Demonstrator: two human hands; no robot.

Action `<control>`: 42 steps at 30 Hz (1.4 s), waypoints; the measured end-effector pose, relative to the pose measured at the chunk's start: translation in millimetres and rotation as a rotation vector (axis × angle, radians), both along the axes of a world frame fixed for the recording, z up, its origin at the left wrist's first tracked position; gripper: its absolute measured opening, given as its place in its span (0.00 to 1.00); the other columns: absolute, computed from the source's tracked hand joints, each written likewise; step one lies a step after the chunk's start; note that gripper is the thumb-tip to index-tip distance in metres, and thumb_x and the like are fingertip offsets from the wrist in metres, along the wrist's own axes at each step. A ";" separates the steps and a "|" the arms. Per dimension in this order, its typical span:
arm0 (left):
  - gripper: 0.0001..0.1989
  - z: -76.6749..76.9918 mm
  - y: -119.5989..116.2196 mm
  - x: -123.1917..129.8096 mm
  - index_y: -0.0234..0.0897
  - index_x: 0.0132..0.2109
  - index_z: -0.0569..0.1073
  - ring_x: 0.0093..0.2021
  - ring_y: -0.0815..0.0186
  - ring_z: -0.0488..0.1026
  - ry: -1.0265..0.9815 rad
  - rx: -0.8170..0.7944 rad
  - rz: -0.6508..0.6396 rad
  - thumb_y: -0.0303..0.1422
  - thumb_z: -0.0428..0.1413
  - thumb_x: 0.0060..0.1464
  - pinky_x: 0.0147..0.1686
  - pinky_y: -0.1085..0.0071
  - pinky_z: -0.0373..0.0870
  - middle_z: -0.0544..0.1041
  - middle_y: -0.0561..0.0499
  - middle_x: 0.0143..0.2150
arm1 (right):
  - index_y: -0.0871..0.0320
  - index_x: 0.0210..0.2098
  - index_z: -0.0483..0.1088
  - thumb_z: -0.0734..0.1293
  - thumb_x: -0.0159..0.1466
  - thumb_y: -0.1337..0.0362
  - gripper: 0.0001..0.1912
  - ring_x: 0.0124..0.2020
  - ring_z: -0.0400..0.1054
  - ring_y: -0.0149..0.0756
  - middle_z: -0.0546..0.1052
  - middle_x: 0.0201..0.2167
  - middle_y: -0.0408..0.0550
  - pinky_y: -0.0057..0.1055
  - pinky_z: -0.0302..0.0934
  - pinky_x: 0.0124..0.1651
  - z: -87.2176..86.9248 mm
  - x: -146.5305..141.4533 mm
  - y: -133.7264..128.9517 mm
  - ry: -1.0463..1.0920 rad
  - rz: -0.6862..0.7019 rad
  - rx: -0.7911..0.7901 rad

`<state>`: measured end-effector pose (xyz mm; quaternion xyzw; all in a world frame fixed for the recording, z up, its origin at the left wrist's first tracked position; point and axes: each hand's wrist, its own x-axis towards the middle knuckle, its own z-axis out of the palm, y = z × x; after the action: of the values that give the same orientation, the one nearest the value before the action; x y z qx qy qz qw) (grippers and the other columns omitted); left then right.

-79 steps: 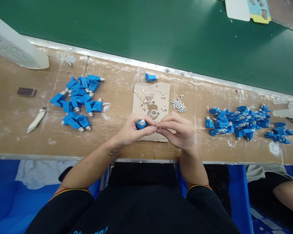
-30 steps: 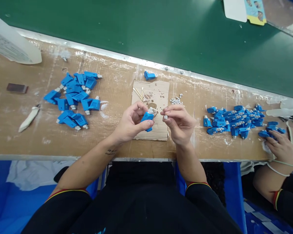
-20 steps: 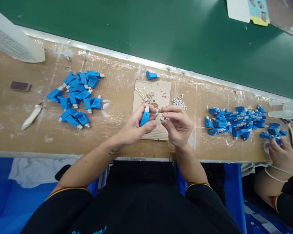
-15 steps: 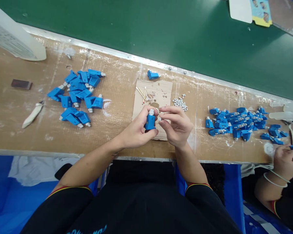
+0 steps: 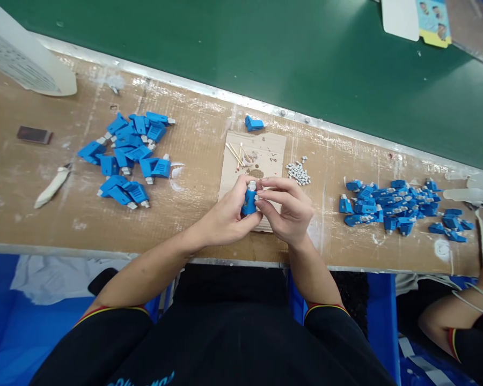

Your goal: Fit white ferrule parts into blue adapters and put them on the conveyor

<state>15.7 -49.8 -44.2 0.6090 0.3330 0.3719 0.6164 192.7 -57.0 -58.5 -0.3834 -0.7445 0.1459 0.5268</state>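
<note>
Standing over the bench, I am observing a person who is working with both bare hands above a stained cardboard sheet [image 5: 230, 174]. The left hand [image 5: 227, 219] is holding a blue piece [image 5: 249, 202], its pale tip pointing away from the body; the fingers are curling around the piece, with the thumb closing along its near end. The right hand [image 5: 290, 210] is meeting it from the other side, thumb and forefinger nearly together and pinching a small pale bit [image 5: 257, 198] at the blue piece's flank. The fingertips are partly covering the spot, so I cannot tell whether the bit is seated.

On the sheet, several thin sticks [image 5: 236, 155] are lying beside a small ring-shaped item [image 5: 248, 159]. Just right of the sheet, a heap of small grey bits [image 5: 299, 173] is sitting on the bench [image 5: 201, 115]. Beyond the far edge, a single blue unit [image 5: 254, 124] is resting alone. A loose group of blue units [image 5: 129, 140] is lying to the left; a denser cluster [image 5: 364, 203] is occupying the right. At far right, a co-worker's forearm [image 5: 443, 317] is showing, bands circling the wrist.
</note>
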 end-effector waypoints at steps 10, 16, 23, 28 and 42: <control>0.16 -2.1 -1.0 -0.3 0.40 0.51 0.62 0.30 0.69 0.67 0.058 0.058 0.007 0.26 0.58 0.58 0.29 0.71 0.62 0.69 0.55 0.36 | 0.48 0.45 0.82 0.73 0.69 0.66 0.07 0.46 0.83 0.41 0.85 0.47 0.48 0.40 0.82 0.45 1.3 1.7 0.9 -0.038 0.004 -0.032; 0.18 -6.6 0.2 -0.5 0.41 0.52 0.62 0.36 0.65 0.72 0.165 0.179 0.052 0.25 0.57 0.57 0.36 0.68 0.67 0.74 0.50 0.42 | 0.47 0.45 0.83 0.73 0.69 0.67 0.09 0.46 0.83 0.39 0.85 0.48 0.48 0.40 0.83 0.46 1.8 2.7 0.9 -0.040 0.032 -0.075; 0.19 -13.5 -0.4 -3.0 0.41 0.52 0.65 0.37 0.61 0.73 0.287 0.239 0.109 0.26 0.58 0.54 0.37 0.65 0.67 0.74 0.49 0.42 | 0.47 0.44 0.83 0.73 0.70 0.66 0.07 0.47 0.82 0.38 0.84 0.47 0.47 0.41 0.81 0.49 3.5 3.7 1.0 -0.012 0.060 -0.163; 0.33 -18.7 -5.9 -1.5 0.43 0.63 0.60 0.44 0.60 0.77 0.095 0.302 0.089 0.24 0.59 0.52 0.40 0.64 0.72 0.74 0.42 0.56 | 0.46 0.62 0.75 0.72 0.71 0.50 0.22 0.54 0.77 0.42 0.79 0.57 0.53 0.38 0.80 0.44 3.0 7.8 1.4 0.114 0.243 -0.286; 0.53 -36.1 7.2 0.4 0.50 0.79 0.42 0.39 0.62 0.72 -0.083 0.589 0.024 0.21 0.58 0.54 0.41 0.63 0.75 0.71 0.51 0.43 | 0.48 0.50 0.78 0.73 0.71 0.62 0.08 0.43 0.81 0.44 0.88 0.38 0.45 0.47 0.77 0.45 7.5 -15.7 -5.3 -0.052 0.115 0.100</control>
<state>16.2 -42.7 -80.3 0.7417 0.1926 0.4845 0.4220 177.0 -62.2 -51.0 -0.3169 -0.7849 0.1286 0.5167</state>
